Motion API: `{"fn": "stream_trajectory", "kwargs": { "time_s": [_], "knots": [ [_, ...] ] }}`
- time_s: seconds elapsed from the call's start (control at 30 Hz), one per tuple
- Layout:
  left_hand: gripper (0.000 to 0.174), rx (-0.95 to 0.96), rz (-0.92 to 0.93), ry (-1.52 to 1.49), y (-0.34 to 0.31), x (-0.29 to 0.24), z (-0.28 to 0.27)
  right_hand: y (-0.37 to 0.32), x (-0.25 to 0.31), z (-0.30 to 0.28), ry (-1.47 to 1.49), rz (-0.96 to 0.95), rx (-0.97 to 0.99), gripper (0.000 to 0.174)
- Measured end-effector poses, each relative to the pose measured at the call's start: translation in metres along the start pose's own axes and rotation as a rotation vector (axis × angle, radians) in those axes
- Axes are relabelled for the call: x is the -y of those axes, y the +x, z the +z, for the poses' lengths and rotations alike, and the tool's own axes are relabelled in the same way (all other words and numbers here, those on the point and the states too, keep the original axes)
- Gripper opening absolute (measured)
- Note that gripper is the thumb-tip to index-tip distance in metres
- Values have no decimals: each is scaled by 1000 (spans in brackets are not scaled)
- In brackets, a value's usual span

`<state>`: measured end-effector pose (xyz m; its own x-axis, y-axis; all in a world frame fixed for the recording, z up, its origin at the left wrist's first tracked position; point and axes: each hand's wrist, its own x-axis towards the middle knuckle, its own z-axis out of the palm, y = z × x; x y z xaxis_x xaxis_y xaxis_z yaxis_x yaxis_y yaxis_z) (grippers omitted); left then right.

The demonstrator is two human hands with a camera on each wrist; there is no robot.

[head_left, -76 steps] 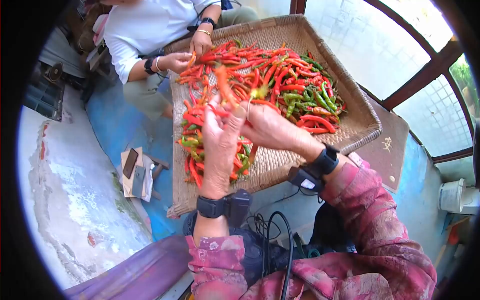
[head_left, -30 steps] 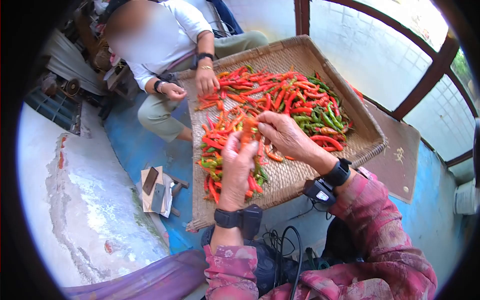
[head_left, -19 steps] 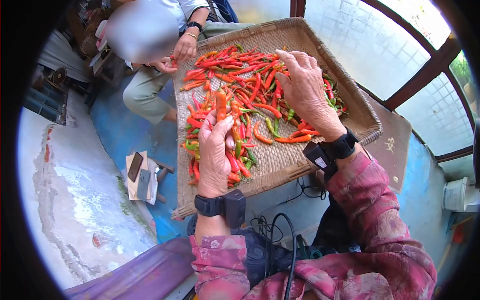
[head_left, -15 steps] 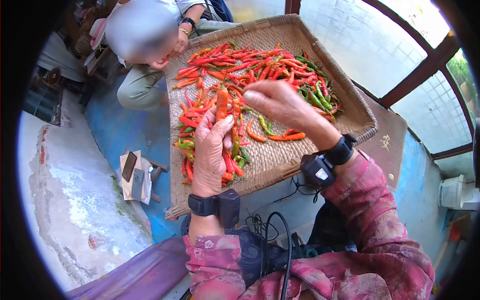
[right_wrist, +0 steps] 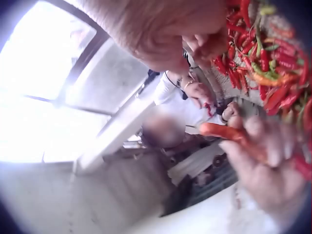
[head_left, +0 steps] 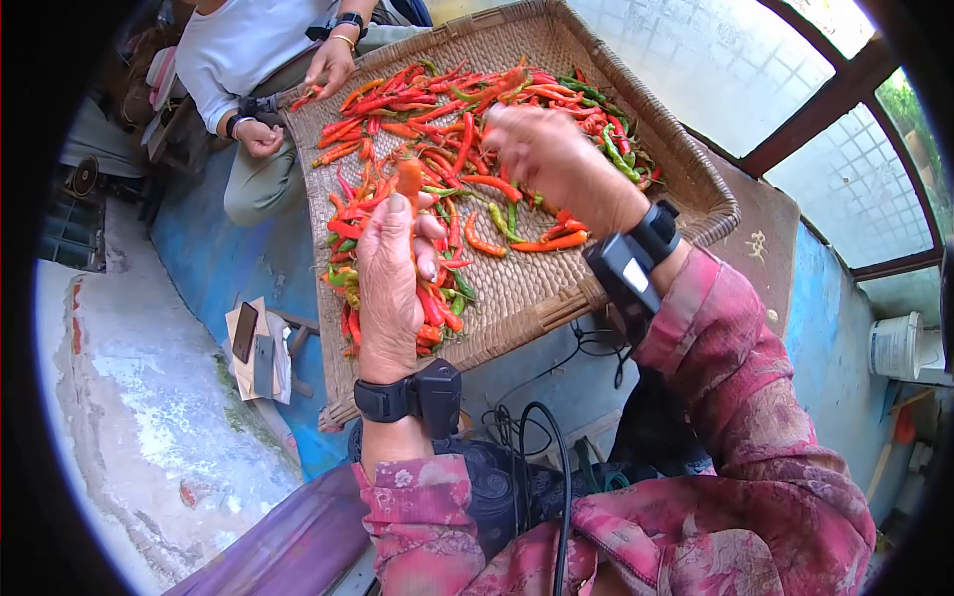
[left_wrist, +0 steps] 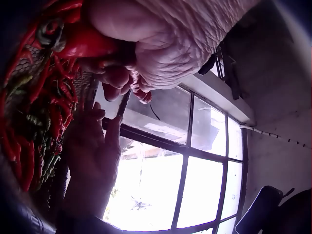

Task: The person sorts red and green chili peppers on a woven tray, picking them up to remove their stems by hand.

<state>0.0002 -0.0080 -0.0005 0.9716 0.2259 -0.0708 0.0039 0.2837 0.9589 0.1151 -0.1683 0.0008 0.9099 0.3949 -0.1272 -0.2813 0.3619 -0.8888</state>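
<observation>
My left hand (head_left: 391, 283) grips an orange-red chili pepper (head_left: 409, 179) upright between thumb and fingers. In the right wrist view the same chili pepper (right_wrist: 222, 131) points out of the left hand, and its curled green stem shows in the left wrist view. My right hand (head_left: 566, 164), blurred, hovers over the heap of red and green chili peppers (head_left: 467, 144). In the left wrist view, the right hand's thumb and finger (left_wrist: 115, 127) stand apart with nothing between them. A blurred red chili pepper (head_left: 500, 87) shows just beyond the right hand's fingertips.
The chili peppers lie in a large woven basket tray (head_left: 477, 328) with a raised rim. Across it sits another person (head_left: 243, 50), a red chili pepper (head_left: 306, 97) at one hand. Phones (head_left: 244, 331) lie on a stool at left; a cable (head_left: 558, 467) loops near my lap.
My right hand has left the left hand's chili pepper and shifted over the heap, now blurred in motion. The left hand keeps its chili pepper. The other person's hands have moved apart.
</observation>
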Motion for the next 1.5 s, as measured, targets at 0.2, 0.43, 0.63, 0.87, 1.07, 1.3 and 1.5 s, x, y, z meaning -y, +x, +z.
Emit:
{"fn": "stream_trajectory", "kwargs": {
  "time_s": [0.2, 0.43, 0.63, 0.87, 1.07, 1.3, 1.5],
  "knots": [
    [34, 98, -105, 49, -1, 5, 6, -18, -15, 23, -240, 59, 398, 29],
    [33, 151, -126, 46, -4, 10, 6, -14, -10, 21, -682, -210, 438, 27],
    [30, 7, -21, -147, 8, 19, -3, 14, 8, -6, -245, -233, -6, 25],
    [18, -78, 165, -418, 14, 18, -9, -16, -19, 12, -471, 148, 274, 39],
    [18, -221, 291, -99, 9, 15, -1, -38, -43, 35, -801, -43, 645, 35],
    [15, 213, 1114, 240, -62, -70, 37, -20, -13, 22, -972, -364, 299, 36],
    [16, 661, 751, -581, -98, -110, 33, -28, -20, 35, -1102, -461, 332, 35]
  ]
}}
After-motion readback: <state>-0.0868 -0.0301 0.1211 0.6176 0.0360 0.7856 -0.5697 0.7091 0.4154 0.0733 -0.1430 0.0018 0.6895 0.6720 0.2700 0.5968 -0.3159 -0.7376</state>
